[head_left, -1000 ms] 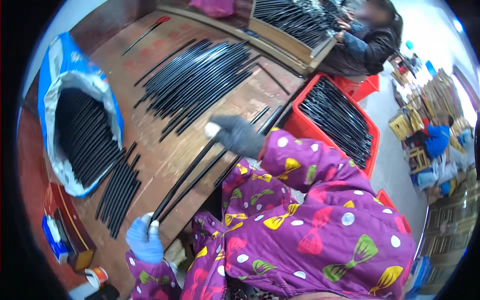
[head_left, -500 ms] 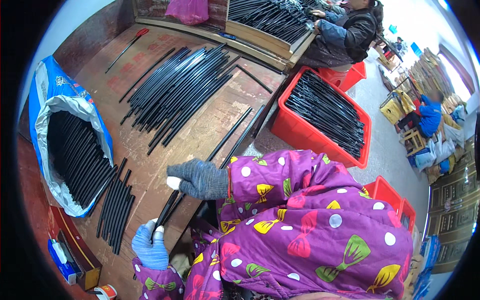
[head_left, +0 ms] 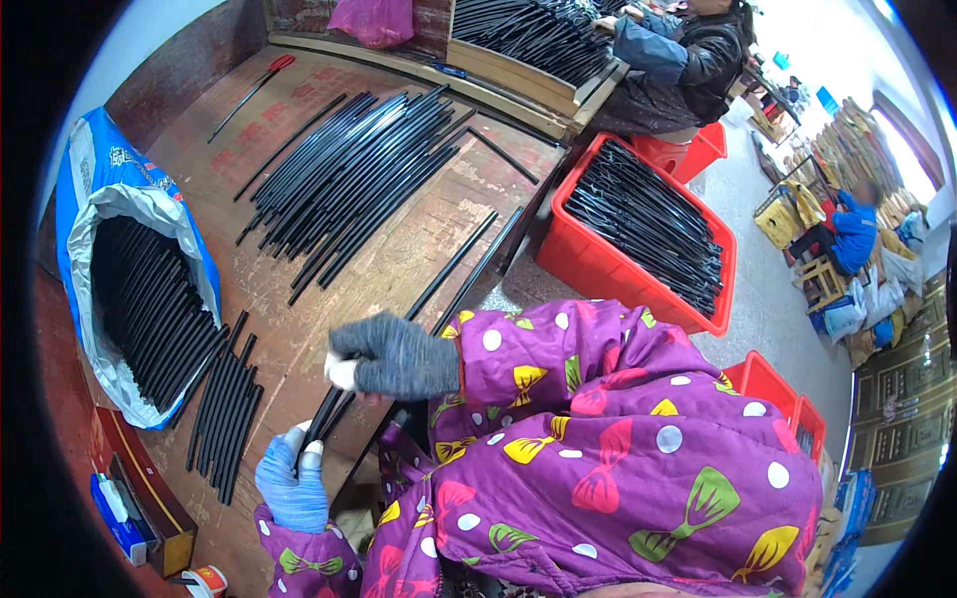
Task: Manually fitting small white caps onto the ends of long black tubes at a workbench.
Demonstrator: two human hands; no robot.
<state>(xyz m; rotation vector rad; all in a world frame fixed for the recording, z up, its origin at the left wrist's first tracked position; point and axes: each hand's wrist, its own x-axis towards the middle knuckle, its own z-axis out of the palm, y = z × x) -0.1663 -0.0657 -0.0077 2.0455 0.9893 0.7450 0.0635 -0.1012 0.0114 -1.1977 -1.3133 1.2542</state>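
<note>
Now the left hand (head_left: pixel 292 486) and right hand (head_left: pixel 391 357) both grip a few black rods (head_left: pixel 327 414) at the surface (head_left: pixel 399 259) edge; loosely bunched, one could slip floorward.

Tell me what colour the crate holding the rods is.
Red crate, seen best in the head view; the rods inside are black.
</note>
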